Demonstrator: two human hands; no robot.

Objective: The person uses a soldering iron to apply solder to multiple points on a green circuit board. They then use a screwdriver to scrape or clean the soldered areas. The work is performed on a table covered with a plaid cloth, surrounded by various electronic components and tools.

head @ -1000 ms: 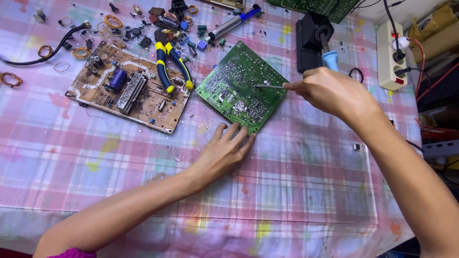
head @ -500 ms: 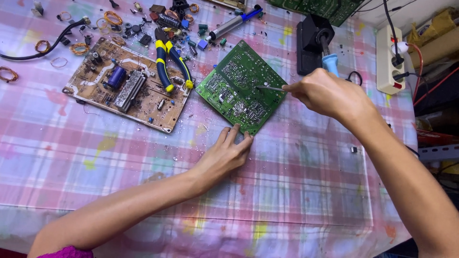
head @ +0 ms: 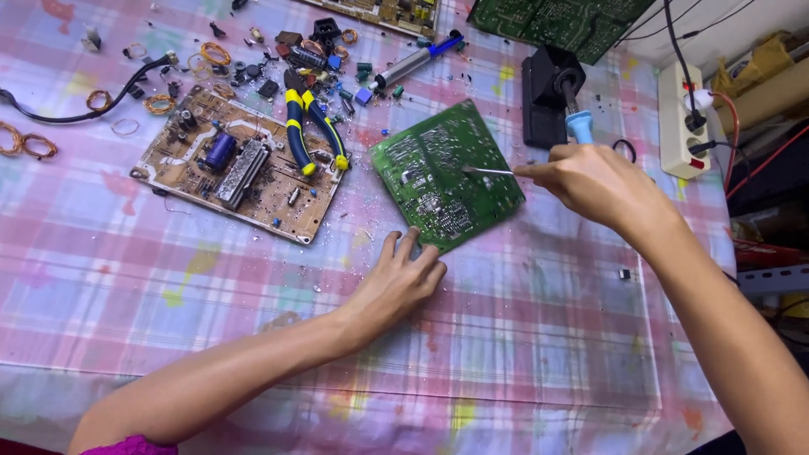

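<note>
Right hand (head: 602,181), right of centre in the frame: the grip is closed around a thin metal tool (head: 489,171), most likely tweezers, whose tip rests on the green circuit board (head: 447,175). The board lies solder side up at centre frame, on the checked cloth of the surface (head: 522,337).

Left hand (head: 396,282), lower centre: no closed grip; the hand lies flat and open, fingertips (head: 410,244) pressing the board's near edge to steady it.

Risk, as a judgement: the board is pinned at one edge only, so a push from the tool tip could pivot or slide it on the cloth. The tip could then skid across the solder joints and scratch a trace. The left fingertips sit close to the working area and could be pricked if the tool slips toward them.

Just above the right hand, a soldering iron with a blue handle (head: 577,118) stands in a black holder (head: 543,97). A careless lift of the wrist could brush it. Whether it is hot cannot be told.

Left of the green board, a brown circuit board (head: 236,164) lies component side up, with yellow-handled pliers (head: 312,126) resting across its upper right corner. Loose components and copper coils (head: 211,59) scatter the upper left. A white power strip (head: 683,118) sits at the upper right edge.
</note>
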